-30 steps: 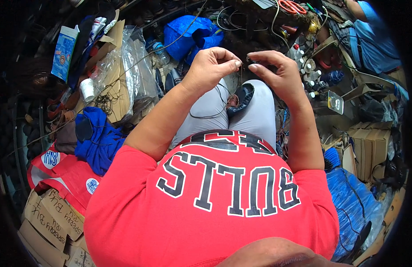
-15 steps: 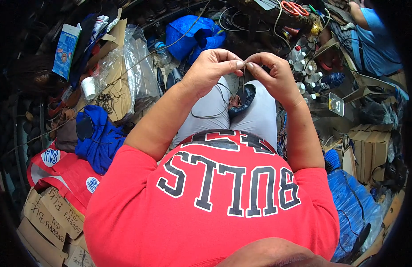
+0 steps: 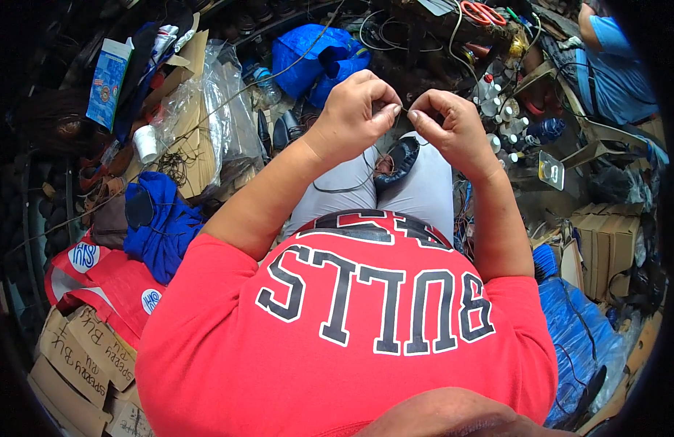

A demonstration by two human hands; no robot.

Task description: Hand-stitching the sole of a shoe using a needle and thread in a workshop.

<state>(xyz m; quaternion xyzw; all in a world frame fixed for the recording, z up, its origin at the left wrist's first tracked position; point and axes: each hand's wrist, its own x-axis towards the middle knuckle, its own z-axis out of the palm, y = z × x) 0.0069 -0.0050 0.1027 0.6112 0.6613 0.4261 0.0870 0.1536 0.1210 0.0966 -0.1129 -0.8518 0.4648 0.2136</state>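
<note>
My left hand (image 3: 355, 113) is raised in front of my knees, its thumb and forefinger pinched together. Close beside it, my right hand (image 3: 452, 130) makes a similar pinch, and a narrow gap separates the fingertips. A thin dark thread (image 3: 340, 191) hangs in a loop over my lap and runs up toward my left hand; a short dark bit of it seems to show between the two pinches. Below the hands a dark shoe (image 3: 404, 162) lies between my thighs, with brownish material by its opening. Anything finer at the fingertips is too small to make out.
Plastic bottles (image 3: 508, 131) with white caps stand to the right, near a metal-ended wooden piece (image 3: 550, 171). A blue bag (image 3: 315, 58) lies ahead. Cardboard and clear plastic (image 3: 235, 116) lie left, with blue cloth (image 3: 166, 226). Another person's blue clothing (image 3: 617, 80) shows far right.
My fingertips, which were touching, have moved slightly apart. The left hand has shifted a little upward, the right a little outward. The shoe stays on my lap.
</note>
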